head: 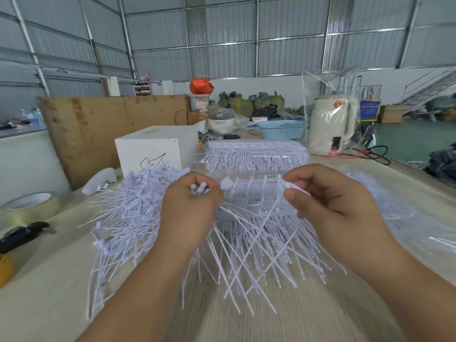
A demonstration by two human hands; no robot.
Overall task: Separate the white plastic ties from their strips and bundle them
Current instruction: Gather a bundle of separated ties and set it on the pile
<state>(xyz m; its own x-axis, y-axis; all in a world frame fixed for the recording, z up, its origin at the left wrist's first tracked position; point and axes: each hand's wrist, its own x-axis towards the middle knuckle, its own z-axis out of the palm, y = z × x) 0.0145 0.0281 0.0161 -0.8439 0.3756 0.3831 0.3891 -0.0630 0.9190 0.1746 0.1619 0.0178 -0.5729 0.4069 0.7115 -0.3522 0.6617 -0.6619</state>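
White ties [246, 243] partly hidden behind both hands [192, 201].

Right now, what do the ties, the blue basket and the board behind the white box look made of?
Ties: thin white plastic, matte, flexing where they fan out. Blue basket: moulded plastic, seemingly, with perforated lattice walls. Board: probably plywood, raw brown, blotchy, unfinished.

Both hands [259, 203] on white ties [249, 245]
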